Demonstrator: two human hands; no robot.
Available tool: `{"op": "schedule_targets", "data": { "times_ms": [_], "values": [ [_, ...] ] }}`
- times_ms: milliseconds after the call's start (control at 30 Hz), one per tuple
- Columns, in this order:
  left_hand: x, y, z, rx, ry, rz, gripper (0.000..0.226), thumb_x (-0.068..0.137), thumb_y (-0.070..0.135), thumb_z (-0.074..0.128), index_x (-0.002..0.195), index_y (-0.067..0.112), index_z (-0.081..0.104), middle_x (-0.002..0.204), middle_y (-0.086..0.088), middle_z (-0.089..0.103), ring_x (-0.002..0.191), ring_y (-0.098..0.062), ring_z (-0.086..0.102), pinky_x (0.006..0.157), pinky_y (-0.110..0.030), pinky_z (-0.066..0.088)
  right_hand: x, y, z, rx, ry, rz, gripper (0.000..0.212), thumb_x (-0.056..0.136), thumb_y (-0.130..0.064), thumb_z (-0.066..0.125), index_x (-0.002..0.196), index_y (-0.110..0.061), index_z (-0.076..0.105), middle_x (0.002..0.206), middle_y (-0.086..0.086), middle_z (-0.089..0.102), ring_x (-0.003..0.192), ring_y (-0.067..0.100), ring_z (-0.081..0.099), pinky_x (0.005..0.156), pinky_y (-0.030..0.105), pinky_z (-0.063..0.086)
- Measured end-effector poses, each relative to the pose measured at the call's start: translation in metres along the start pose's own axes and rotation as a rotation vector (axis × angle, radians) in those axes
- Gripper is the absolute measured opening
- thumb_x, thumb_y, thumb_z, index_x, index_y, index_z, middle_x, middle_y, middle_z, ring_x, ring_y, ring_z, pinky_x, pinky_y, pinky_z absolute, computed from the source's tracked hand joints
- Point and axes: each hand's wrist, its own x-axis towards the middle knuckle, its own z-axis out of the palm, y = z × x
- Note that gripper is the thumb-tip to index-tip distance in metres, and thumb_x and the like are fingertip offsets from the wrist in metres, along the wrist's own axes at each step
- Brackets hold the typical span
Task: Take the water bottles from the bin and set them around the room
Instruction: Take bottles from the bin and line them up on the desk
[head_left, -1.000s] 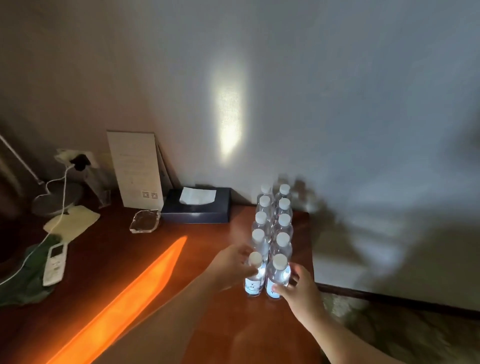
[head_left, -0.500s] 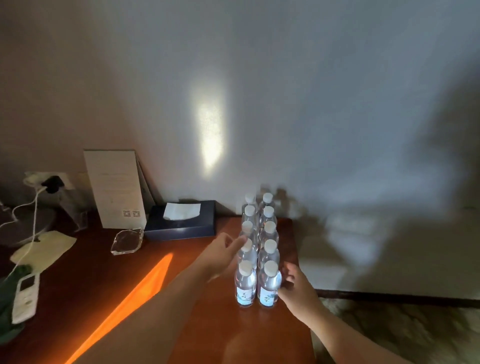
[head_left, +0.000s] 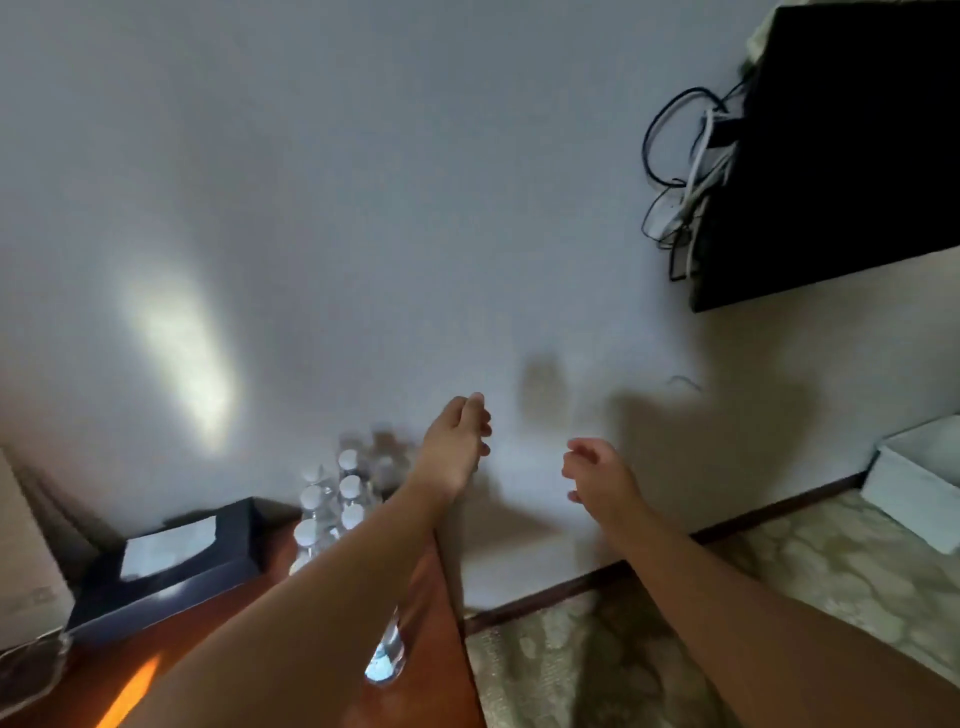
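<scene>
Several clear water bottles with white caps (head_left: 349, 488) stand in two rows at the right end of the wooden desk (head_left: 441, 613), partly hidden behind my left forearm. My left hand (head_left: 457, 441) hangs in the air above and right of the bottles, fingers loosely bent, holding nothing. My right hand (head_left: 597, 475) is raised in front of the wall beyond the desk's edge, fingers loosely curled and empty. A white bin (head_left: 919, 483) sits on the floor at the far right.
A dark tissue box (head_left: 171, 561) lies left of the bottles, with a glass dish (head_left: 31, 670) at the desk's left edge. A black TV (head_left: 841, 156) with dangling cables (head_left: 685, 171) hangs on the wall upper right. Patterned carpet (head_left: 623, 649) covers the floor.
Both hands have let go of the front bottles and lifted away to the right. The view has swung right, bringing the TV and the white bin into sight.
</scene>
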Motion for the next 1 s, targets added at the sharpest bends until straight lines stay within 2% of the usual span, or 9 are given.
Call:
{"op": "schedule_targets", "data": {
  "times_ms": [67, 200, 300, 400, 500, 567, 700, 800, 1000],
  "values": [
    [-0.001, 0.02, 0.052, -0.017, -0.073, 0.009, 0.039, 0.103, 0.046, 0.038, 0.089, 0.017, 0.06, 0.084, 0.001, 0.065, 0.068, -0.016, 0.063, 0.061, -0.03, 0.045, 0.004, -0.006, -0.051, 0.051, 0.084, -0.005, 0.024, 0.097, -0.011, 0.053, 0.119, -0.015, 0.062, 0.092, 0.001, 0.062, 0.084, 0.018, 0.061, 0.072, 0.035, 0.054],
    [-0.016, 0.055, 0.174, -0.082, -0.237, 0.028, 0.04, 0.102, 0.047, 0.039, 0.09, 0.016, 0.061, 0.083, 0.001, 0.065, 0.069, -0.017, 0.063, 0.06, -0.031, 0.045, 0.006, -0.008, -0.176, 0.094, 0.231, -0.005, 0.017, 0.099, -0.014, 0.053, 0.113, -0.018, 0.063, 0.091, 0.007, 0.065, 0.076, 0.018, 0.059, 0.064, 0.03, 0.05],
    [-0.039, 0.082, 0.272, -0.092, -0.358, 0.057, 0.04, 0.102, 0.045, 0.037, 0.087, 0.016, 0.059, 0.083, -0.001, 0.063, 0.068, -0.017, 0.062, 0.059, -0.031, 0.045, 0.003, -0.003, -0.276, 0.08, 0.328, -0.029, 0.014, 0.098, -0.014, 0.054, 0.105, -0.021, 0.064, 0.094, 0.008, 0.067, 0.078, 0.02, 0.061, 0.07, 0.034, 0.052],
    [-0.066, 0.112, 0.365, -0.05, -0.48, 0.082, 0.039, 0.103, 0.04, 0.034, 0.089, 0.013, 0.058, 0.084, -0.006, 0.06, 0.071, -0.019, 0.06, 0.061, -0.031, 0.045, -0.006, 0.008, -0.37, 0.061, 0.427, -0.017, 0.011, 0.098, -0.022, 0.053, 0.092, -0.022, 0.063, 0.085, 0.006, 0.066, 0.077, 0.021, 0.062, 0.071, 0.038, 0.053],
    [-0.088, 0.137, 0.449, -0.05, -0.547, 0.095, 0.04, 0.105, 0.04, 0.034, 0.091, 0.012, 0.059, 0.084, -0.008, 0.06, 0.074, -0.022, 0.06, 0.06, -0.031, 0.047, -0.017, 0.021, -0.458, 0.087, 0.521, -0.012, 0.015, 0.099, -0.021, 0.051, 0.093, -0.019, 0.064, 0.083, 0.008, 0.065, 0.076, 0.022, 0.061, 0.062, 0.034, 0.049],
    [-0.101, 0.15, 0.499, -0.078, -0.595, 0.079, 0.037, 0.105, 0.036, 0.035, 0.092, 0.011, 0.06, 0.084, -0.008, 0.061, 0.073, -0.023, 0.061, 0.06, -0.032, 0.049, -0.026, 0.03, -0.51, 0.129, 0.6, 0.005, 0.015, 0.1, -0.02, 0.051, 0.092, -0.022, 0.064, 0.082, 0.007, 0.064, 0.071, 0.02, 0.06, 0.056, 0.029, 0.046],
    [-0.12, 0.165, 0.585, -0.058, -0.756, 0.03, 0.032, 0.102, 0.034, 0.038, 0.089, 0.012, 0.056, 0.082, -0.007, 0.059, 0.079, -0.026, 0.056, 0.072, -0.038, 0.047, -0.03, 0.048, -0.593, 0.187, 0.746, 0.022, 0.013, 0.099, -0.02, 0.054, 0.091, -0.02, 0.065, 0.083, 0.005, 0.064, 0.068, 0.019, 0.06, 0.058, 0.032, 0.048],
    [-0.115, 0.177, 0.65, -0.069, -0.798, 0.026, 0.03, 0.102, 0.03, 0.038, 0.084, 0.012, 0.055, 0.077, -0.006, 0.057, 0.077, -0.026, 0.054, 0.066, -0.034, 0.046, -0.011, 0.057, -0.649, 0.227, 0.823, 0.036, 0.013, 0.099, -0.02, 0.054, 0.105, -0.016, 0.065, 0.093, 0.004, 0.066, 0.074, 0.018, 0.064, 0.063, 0.033, 0.052],
    [-0.054, 0.21, 0.786, -0.067, -0.847, 0.083, 0.031, 0.102, 0.025, 0.038, 0.083, 0.011, 0.058, 0.08, -0.009, 0.062, 0.07, -0.022, 0.058, 0.057, -0.03, 0.045, 0.064, 0.046, -0.749, 0.223, 0.928, 0.021, 0.013, 0.099, -0.019, 0.052, 0.091, -0.023, 0.061, 0.089, 0.002, 0.065, 0.073, 0.016, 0.063, 0.061, 0.03, 0.051]
  ]
}}
